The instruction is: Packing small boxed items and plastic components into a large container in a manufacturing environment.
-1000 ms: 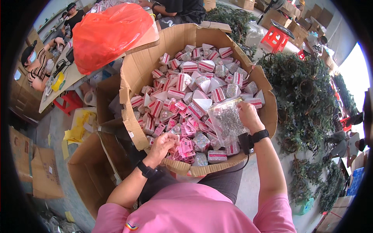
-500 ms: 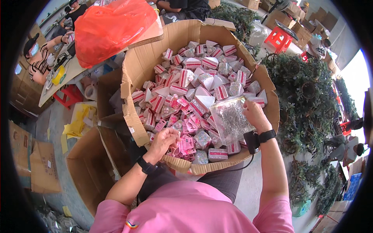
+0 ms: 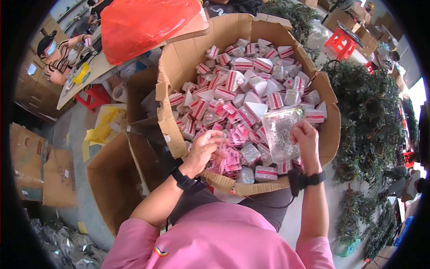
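Below me stands a big cardboard box (image 3: 175,130), heaped with small wedge-shaped pieces (image 3: 242,65) in white, silver and red-pink stripes, like cake slices. My right hand (image 3: 306,142) is closed on the right side of a clear, crinkled plastic bag (image 3: 280,139), over the right part of the heap. Small pink cards or tags (image 3: 233,158) lie among the pieces near the box's front rim. Above their left side is my left hand (image 3: 204,152), fingers apart, with nothing visible in it.
A red plastic sack (image 3: 143,27) rests on a table at upper left, where a person (image 3: 56,60) sits. Open cardboard boxes (image 3: 109,179) stand on my left. Leafy garlands (image 3: 358,116) fill the right side, below a red stool (image 3: 341,44).
The whole view has shifted, so the box sits farther right. My left fingers have spread from a pinch. My right hand stays with the plastic bag, its grip now lower on the bag's side.
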`<state>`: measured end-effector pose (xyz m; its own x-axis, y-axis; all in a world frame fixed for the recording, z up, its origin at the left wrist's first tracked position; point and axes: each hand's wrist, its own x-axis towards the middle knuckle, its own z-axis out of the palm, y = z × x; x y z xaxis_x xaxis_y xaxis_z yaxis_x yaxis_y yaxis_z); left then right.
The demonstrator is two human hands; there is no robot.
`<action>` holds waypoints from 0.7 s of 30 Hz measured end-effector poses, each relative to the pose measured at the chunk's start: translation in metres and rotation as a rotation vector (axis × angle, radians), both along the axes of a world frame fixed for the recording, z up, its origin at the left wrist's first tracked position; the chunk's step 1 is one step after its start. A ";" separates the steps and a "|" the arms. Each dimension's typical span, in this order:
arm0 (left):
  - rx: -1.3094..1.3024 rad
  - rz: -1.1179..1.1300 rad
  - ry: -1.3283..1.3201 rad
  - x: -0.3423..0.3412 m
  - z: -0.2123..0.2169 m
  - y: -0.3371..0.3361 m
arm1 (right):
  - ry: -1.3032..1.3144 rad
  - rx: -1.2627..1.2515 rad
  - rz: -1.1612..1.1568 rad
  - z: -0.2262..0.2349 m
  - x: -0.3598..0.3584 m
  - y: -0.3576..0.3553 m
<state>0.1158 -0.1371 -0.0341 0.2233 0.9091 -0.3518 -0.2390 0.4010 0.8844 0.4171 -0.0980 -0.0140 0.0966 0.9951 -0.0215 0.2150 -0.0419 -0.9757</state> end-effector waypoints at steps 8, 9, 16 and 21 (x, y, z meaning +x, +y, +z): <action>0.091 -0.001 -0.019 0.017 0.014 -0.006 | 0.345 -0.100 0.045 -0.022 -0.112 -0.050; 0.093 -0.005 -0.017 0.018 0.015 -0.008 | 0.279 -0.089 0.041 -0.025 -0.119 -0.051; 0.244 -0.105 0.136 0.021 0.014 -0.014 | 0.243 -0.064 0.064 -0.040 -0.135 -0.053; 0.354 -0.163 0.233 0.021 0.004 -0.013 | 0.443 -0.097 0.071 -0.049 -0.137 -0.049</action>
